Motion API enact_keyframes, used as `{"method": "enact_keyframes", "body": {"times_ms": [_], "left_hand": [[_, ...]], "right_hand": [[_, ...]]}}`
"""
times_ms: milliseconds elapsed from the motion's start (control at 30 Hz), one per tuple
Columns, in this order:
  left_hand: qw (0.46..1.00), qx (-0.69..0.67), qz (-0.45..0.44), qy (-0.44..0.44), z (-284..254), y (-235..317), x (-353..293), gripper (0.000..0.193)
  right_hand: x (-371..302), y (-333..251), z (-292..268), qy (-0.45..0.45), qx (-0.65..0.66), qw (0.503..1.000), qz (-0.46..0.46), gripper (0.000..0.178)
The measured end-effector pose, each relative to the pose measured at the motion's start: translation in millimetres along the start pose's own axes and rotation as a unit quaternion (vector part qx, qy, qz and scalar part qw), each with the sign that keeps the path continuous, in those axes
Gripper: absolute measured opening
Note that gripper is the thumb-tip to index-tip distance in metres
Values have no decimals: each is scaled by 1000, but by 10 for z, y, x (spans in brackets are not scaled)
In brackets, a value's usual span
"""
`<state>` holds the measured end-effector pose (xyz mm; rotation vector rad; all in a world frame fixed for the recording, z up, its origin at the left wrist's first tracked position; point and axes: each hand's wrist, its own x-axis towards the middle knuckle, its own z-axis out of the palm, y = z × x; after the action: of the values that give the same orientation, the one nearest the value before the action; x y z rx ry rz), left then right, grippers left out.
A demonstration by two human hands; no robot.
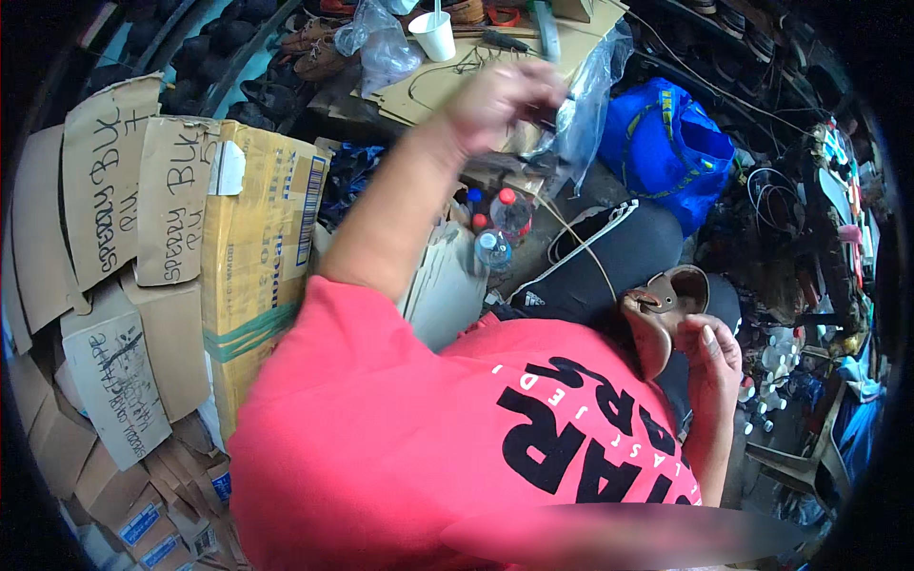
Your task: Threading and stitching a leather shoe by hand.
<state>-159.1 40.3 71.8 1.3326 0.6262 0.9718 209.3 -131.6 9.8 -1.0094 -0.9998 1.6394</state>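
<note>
Left hand: the left hand (514, 100) was raised over the near edge of the surface, its fingers curled and blurred; whether anything was gripped could not be told.
Right hand: the right hand (714, 354) was set at the right edge of the shoe, thumb and fingers bent close together; whether the shoe was gripped could not be told.
Shoe: the brown shoe (650, 343) was seen at the lap, tilted, beside the dark trousers (628, 249).
Cord: a thin tan cord (598, 264) was stretched in a curve across the trousers toward the shoe.
Surface: on the far surface (409, 95), a white cup (435, 38) and a clear plastic bag (386, 59) were placed.
Right of the surface: a blue bag (666, 147) was set down.
Left side: a yellow box (257, 247) was stood beside cardboard pieces (105, 200).
</note>
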Motion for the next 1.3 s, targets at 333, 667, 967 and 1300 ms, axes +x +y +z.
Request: {"method": "enact_keyframes", "body": {"times_ms": [333,667,967,1300], "left_hand": [[825,426,-325,184,-1728,-206,133,20],[732,610,-259,158,-1975,-363,294,24],[993,104,27,52,745,17,88,21],[981,188,46,6,1650,-371,40,18]], "right_hand": [[11,-36,84,8,-28,999,24,19],[-57,-79,80,33,-47,998,25,18],[464,-560,395,52,-225,964,-135,25],[707,-473,583,32,47,991,-124,30]]}}
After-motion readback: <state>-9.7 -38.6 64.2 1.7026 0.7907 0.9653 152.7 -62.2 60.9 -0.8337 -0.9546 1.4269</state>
